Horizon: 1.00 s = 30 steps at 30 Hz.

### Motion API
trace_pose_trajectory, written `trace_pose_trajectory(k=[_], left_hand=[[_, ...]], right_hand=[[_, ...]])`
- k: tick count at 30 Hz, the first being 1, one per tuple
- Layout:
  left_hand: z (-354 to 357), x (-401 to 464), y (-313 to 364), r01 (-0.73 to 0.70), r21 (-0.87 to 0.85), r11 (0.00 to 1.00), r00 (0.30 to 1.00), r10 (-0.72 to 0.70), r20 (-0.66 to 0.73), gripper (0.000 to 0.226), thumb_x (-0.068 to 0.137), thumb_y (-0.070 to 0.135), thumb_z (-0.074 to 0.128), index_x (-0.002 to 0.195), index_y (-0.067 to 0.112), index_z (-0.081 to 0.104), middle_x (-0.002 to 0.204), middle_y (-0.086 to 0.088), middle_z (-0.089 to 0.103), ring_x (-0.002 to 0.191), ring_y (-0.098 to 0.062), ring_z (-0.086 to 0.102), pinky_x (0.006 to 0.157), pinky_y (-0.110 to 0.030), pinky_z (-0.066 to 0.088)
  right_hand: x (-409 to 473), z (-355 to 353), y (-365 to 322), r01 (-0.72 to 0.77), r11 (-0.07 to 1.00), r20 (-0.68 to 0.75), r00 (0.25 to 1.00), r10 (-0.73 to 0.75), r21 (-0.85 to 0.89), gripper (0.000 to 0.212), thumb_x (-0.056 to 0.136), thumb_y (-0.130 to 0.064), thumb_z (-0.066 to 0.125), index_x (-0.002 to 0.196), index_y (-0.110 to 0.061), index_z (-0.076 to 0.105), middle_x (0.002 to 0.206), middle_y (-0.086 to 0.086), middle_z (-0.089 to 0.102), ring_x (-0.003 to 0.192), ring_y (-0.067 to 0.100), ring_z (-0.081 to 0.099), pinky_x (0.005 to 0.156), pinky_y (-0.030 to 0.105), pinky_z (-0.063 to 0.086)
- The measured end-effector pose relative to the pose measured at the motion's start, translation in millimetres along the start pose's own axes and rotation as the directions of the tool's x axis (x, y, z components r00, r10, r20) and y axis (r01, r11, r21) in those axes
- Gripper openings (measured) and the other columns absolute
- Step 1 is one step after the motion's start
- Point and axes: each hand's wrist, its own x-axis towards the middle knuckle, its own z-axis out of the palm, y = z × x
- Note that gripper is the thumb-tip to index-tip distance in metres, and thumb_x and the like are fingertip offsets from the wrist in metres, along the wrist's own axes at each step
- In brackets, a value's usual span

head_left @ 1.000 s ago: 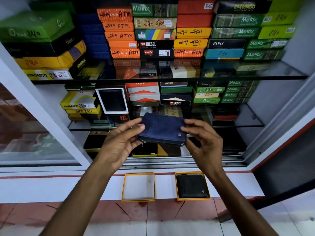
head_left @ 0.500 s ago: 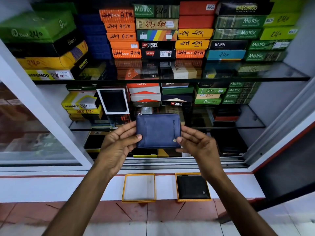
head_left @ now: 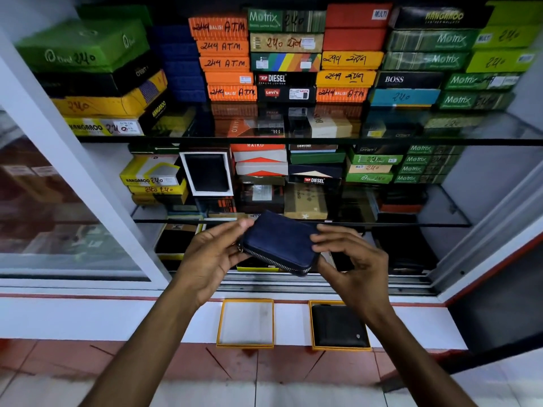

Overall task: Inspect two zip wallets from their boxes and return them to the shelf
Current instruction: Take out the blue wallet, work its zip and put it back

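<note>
Two hands held one blue zip wallet (head_left: 280, 243) up in front of the shelf unit (head_left: 293, 141), between them and just above the ledge (head_left: 117, 321). The left hand (head_left: 210, 255) gripped its left end, thumb on top and fingers curled beneath; the right hand (head_left: 354, 259) pinched the right end, fingertips on the top face, with its lower fingers loosely curled. The wallet lay tilted, its long axis running from upper left down to lower right, the zip edge turned toward the person. Below the left hand sat an empty yellow-rimmed box (head_left: 246, 323); below the right wrist sat a second box (head_left: 340, 326) holding a black wallet (head_left: 338, 327). Judging by that layout, the empty box was the blue wallet's home, nearer the left hand, so the return would probably go straight down and slightly leftward once inspection ended.
</note>
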Motion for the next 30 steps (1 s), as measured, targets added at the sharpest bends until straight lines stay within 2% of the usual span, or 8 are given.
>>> trace_pose_trajectory(k=[4, 7, 11, 14, 17, 23, 27, 30], left_hand=[[-7.3, 0.0, -4.5, 0.002, 0.059, 0.998, 1.0, -0.001, -0.015, 0.045, 0.063, 0.007, 0.075, 0.108, 0.011, 0.072, 0.1, -0.007, 0.076, 0.086, -0.013, 0.071, 0.073, -0.025, 0.057], [-15.3, -2.4, -12.0, 0.036, 0.014, 0.999, 0.997, -0.036, -0.063, 0.042, 0.068, 0.001, 0.072, 0.108, 0.011, 0.07, 0.095, -0.004, 0.077, 0.082, -0.011, 0.073, 0.067, -0.021, 0.057], [-32.9, -6.3, -31.3, 0.075, -0.032, 0.997, 0.979, -0.08, -0.186, 0.032, 0.081, -0.006, 0.065, 0.108, 0.011, 0.069, 0.087, 0.0, 0.077, 0.078, -0.008, 0.072, 0.064, -0.018, 0.057], [-52.8, -11.2, -53.3, 0.103, -0.064, 0.993, 0.956, -0.116, -0.27, 0.031, 0.082, -0.008, 0.064, 0.107, 0.009, 0.068, 0.087, -0.002, 0.075, 0.073, -0.01, 0.071, 0.057, -0.02, 0.055], [-74.8, -14.0, -78.1, 0.155, -0.06, 0.986, 0.93, -0.166, -0.329, 0.03, 0.081, -0.006, 0.066, 0.106, 0.01, 0.068, 0.092, -0.005, 0.074, 0.075, -0.015, 0.069, 0.055, -0.023, 0.054], [-104.0, -15.1, -129.5, 0.258, 0.05, 0.965, 0.88, -0.214, -0.423, 0.033, 0.078, -0.007, 0.072, 0.109, 0.005, 0.07, 0.099, -0.013, 0.073, 0.086, -0.023, 0.069, 0.065, -0.025, 0.058], [-112.9, -8.8, -150.0, 0.293, 0.271, 0.917, 0.871, -0.139, -0.471, 0.037, 0.072, -0.009, 0.076, 0.108, 0.002, 0.071, 0.099, -0.017, 0.074, 0.093, -0.034, 0.071, 0.082, -0.041, 0.059], [-115.4, -5.4, -159.0, 0.318, 0.426, 0.847, 0.876, -0.092, -0.473, 0.029, 0.07, 0.002, 0.081, 0.096, 0.014, 0.077, 0.09, -0.008, 0.078, 0.089, -0.028, 0.073, 0.089, -0.046, 0.057]], right_hand=[[-6.2, 6.7, 11.2, -0.001, 1.0, -0.01, 1.0, 0.001, 0.022, 0.022, 0.072, 0.01, 0.079, 0.088, -0.005, 0.077, 0.113, 0.011, 0.07, 0.111, 0.025, 0.067, 0.091, 0.037, 0.056], [-13.6, 17.2, 9.4, -0.207, 0.971, -0.012, 0.978, 0.21, 0.117, 0.037, 0.075, 0.01, 0.076, 0.104, -0.014, 0.073, 0.115, 0.003, 0.067, 0.105, 0.016, 0.068, 0.087, 0.029, 0.058], [-28.5, 42.4, 16.1, -0.609, 0.672, 0.095, 0.767, 0.635, 0.422, 0.041, 0.083, 0.01, 0.068, 0.108, -0.022, 0.069, 0.101, -0.007, 0.076, 0.084, 0.018, 0.073, 0.077, 0.029, 0.06], [-44.9, 59.3, 21.2, -0.792, 0.427, 0.286, 0.572, 0.769, 0.435, 0.019, 0.095, -0.007, 0.06, 0.11, -0.011, 0.071, 0.105, 0.011, 0.076, 0.084, 0.032, 0.076, 0.074, 0.034, 0.062], [-59.4, 75.9, 23.9, -0.874, 0.302, 0.379, 0.446, 0.811, 0.382, 0.014, 0.094, -0.013, 0.061, 0.102, -0.011, 0.073, 0.099, 0.009, 0.077, 0.081, 0.03, 0.076, 0.074, 0.032, 0.063], [-89.7, 105.9, 53.8, -0.93, 0.284, 0.379, 0.357, 0.854, 0.235, 0.02, 0.087, -0.002, 0.069, 0.107, -0.003, 0.072, 0.091, 0.014, 0.074, 0.079, 0.03, 0.071, 0.072, 0.035, 0.062], [-105.9, 121.8, 75.1, -0.954, 0.275, 0.328, 0.298, 0.897, 0.115, 0.024, 0.083, 0.002, 0.072, 0.107, 0.006, 0.072, 0.085, 0.012, 0.072, 0.074, 0.029, 0.069, 0.066, 0.032, 0.062], [-112.5, 128.4, 84.0, -0.94, 0.341, 0.282, 0.325, 0.903, -0.008, 0.019, 0.083, 0.002, 0.072, 0.102, 0.001, 0.075, 0.085, 0.013, 0.073, 0.073, 0.03, 0.07, 0.076, 0.047, 0.063]])
